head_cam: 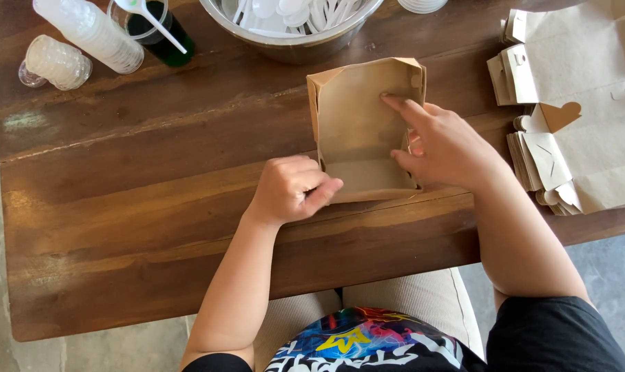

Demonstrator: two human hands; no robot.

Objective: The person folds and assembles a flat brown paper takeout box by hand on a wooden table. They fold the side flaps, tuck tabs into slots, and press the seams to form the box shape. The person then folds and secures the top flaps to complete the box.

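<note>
A brown paper box [357, 110] lies open on the wooden table [119, 207], its walls partly folded up. My left hand [292, 187] is curled at the box's near left corner, thumb pressing on the front flap. My right hand [440, 145] reaches into the box from the right. Its forefinger presses the inner floor while the thumb pinches the right wall.
Stacks of flat brown paper boxes [546, 158] lie at the right. A metal bowl [292, 41] of white plastic spoons stands at the back. Stacked clear plastic cups [88, 31], lids [57, 62] and a green bottle [164, 34] sit at the back left.
</note>
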